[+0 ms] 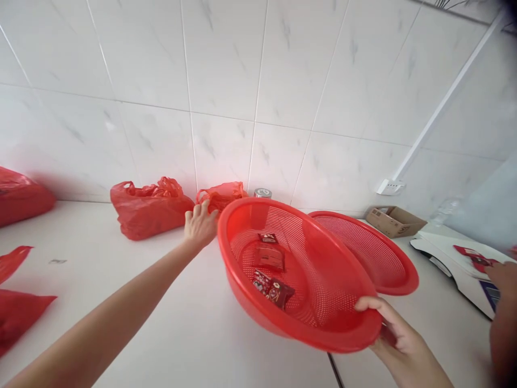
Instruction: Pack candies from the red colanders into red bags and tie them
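My right hand (393, 334) grips the near right rim of a red plastic colander (299, 326), thumb over the edge, and the colander is tilted. A few small sealed packets lie in it: a plain red packet (269, 257), a dark red printed packet (278, 292) and a smaller one (267, 237) behind them. My left hand (200, 225) reaches past the colander's left side with its fingers apart. It is at the front of a small red plastic bag (226, 193); whether it touches the bag I cannot tell. A fuller red bag (151, 210) stands just left of it.
A second red colander (388, 264) sits behind on the right. Beyond are a cardboard box (393, 221) and a white scale (448, 250), where another person's hand (504, 277) holds a red packet. A tin (263, 193) stands by the wall. More red bags (22, 196) lie left.
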`<action>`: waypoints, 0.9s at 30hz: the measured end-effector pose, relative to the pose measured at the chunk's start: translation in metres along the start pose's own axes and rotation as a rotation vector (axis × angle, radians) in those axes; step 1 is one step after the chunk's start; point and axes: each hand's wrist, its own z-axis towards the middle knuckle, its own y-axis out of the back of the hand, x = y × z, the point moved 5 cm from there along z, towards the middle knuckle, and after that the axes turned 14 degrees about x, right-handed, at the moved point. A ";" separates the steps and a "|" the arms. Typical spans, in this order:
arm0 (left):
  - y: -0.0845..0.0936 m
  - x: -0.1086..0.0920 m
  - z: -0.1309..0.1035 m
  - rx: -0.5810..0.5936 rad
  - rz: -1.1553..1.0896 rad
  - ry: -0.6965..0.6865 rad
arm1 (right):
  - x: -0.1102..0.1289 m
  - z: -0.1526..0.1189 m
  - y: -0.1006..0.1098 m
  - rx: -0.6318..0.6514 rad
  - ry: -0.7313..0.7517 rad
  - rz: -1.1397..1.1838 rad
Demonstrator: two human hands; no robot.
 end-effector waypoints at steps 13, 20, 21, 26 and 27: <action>0.026 0.072 -0.002 -0.257 -0.184 0.196 | -0.051 -0.001 -0.007 -0.039 -0.337 -0.392; 0.009 0.087 0.010 -0.143 -0.711 0.176 | 0.088 0.033 -0.034 0.247 -0.078 -0.282; 0.007 0.083 0.006 -0.116 -0.775 0.157 | 0.116 0.050 -0.053 0.294 0.004 -0.277; 0.000 0.056 -0.039 -0.081 -0.931 0.048 | 0.200 0.160 -0.171 0.388 0.399 -0.592; -0.002 0.053 -0.049 -0.090 -0.925 0.037 | 0.201 0.183 -0.192 0.379 0.383 -0.755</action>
